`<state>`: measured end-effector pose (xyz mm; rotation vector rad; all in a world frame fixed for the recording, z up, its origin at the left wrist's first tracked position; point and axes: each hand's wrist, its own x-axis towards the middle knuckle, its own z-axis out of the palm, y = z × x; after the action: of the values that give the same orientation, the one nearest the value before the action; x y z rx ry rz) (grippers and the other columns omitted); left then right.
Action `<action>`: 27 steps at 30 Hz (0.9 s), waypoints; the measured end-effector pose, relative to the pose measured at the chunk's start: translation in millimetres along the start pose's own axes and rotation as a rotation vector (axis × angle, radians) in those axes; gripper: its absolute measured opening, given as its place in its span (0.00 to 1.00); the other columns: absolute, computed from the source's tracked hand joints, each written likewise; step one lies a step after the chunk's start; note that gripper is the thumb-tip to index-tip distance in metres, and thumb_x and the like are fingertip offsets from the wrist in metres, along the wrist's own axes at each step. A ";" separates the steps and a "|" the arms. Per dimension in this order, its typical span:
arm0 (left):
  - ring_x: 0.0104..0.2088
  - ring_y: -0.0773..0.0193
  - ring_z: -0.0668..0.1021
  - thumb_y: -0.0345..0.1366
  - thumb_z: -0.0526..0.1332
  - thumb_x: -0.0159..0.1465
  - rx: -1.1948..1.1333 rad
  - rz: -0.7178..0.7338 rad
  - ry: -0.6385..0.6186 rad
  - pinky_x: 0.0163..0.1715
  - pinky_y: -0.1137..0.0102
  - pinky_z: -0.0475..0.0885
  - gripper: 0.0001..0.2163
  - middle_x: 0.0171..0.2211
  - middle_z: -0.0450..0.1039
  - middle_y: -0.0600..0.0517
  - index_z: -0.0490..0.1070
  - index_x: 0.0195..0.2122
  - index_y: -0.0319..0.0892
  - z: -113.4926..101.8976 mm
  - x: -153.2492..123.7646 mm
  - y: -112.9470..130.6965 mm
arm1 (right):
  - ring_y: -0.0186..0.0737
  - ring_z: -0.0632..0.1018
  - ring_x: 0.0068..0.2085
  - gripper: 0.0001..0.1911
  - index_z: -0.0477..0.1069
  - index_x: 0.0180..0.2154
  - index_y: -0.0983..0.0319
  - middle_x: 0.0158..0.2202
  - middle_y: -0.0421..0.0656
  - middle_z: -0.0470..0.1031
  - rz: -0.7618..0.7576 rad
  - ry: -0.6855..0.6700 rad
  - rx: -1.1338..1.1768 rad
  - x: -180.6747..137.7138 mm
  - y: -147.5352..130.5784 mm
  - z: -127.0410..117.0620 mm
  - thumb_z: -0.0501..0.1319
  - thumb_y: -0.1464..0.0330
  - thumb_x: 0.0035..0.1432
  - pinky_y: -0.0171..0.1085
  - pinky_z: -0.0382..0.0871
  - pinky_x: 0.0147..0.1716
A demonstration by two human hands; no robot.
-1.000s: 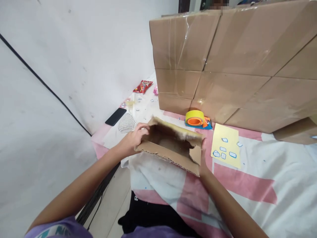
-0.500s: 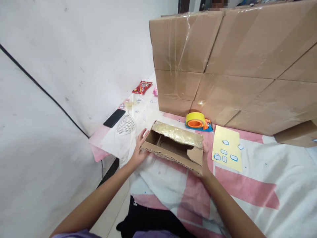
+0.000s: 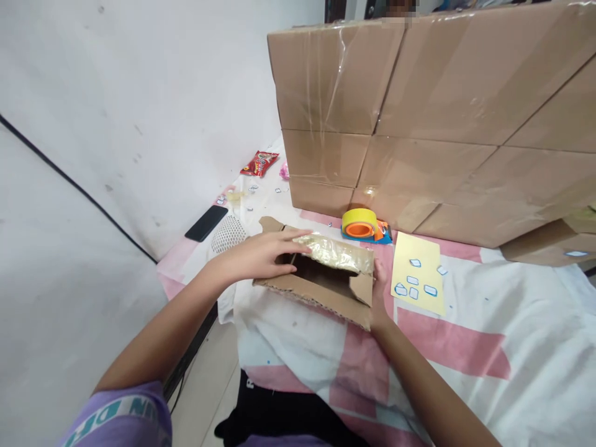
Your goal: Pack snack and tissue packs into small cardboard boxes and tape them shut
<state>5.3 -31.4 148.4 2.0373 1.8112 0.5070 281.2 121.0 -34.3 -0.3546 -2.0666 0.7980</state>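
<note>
A small open cardboard box (image 3: 316,292) lies on the pink and white cloth (image 3: 465,366) in front of me. Its far flap carries a strip of shiny clear tape. My left hand (image 3: 261,254) reaches over the box's left end with its fingers stretched out flat, the tips resting on the taped flap. My right hand (image 3: 379,298) holds the box's right end; the cardboard hides most of its fingers.
A wall of large taped cartons (image 3: 419,112) stands behind. In front of it sit a yellow tape roll on an orange dispenser (image 3: 363,225) and a yellow sheet with blue-edged stickers (image 3: 416,279). A phone (image 3: 206,223), a white mesh object (image 3: 228,233) and a red snack packet (image 3: 257,163) lie at left.
My left hand has left the box's left end and moved over its top onto the taped flap. The box now lies lower and flatter on the cloth. The right hand stays at its right end.
</note>
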 end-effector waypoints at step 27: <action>0.55 0.48 0.79 0.45 0.61 0.72 0.472 -0.094 0.160 0.58 0.52 0.70 0.18 0.62 0.74 0.45 0.74 0.59 0.45 22.6 27.6 9.6 | 0.70 0.59 0.73 0.68 0.37 0.75 0.49 0.73 0.53 0.52 0.001 0.034 -0.018 -0.2 0.8 -1.6 0.75 0.47 0.45 0.72 0.61 0.67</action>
<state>27.9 -5.8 134.2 2.2406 2.2847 0.2330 282.5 122.1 -34.3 -0.3769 -2.0435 0.7692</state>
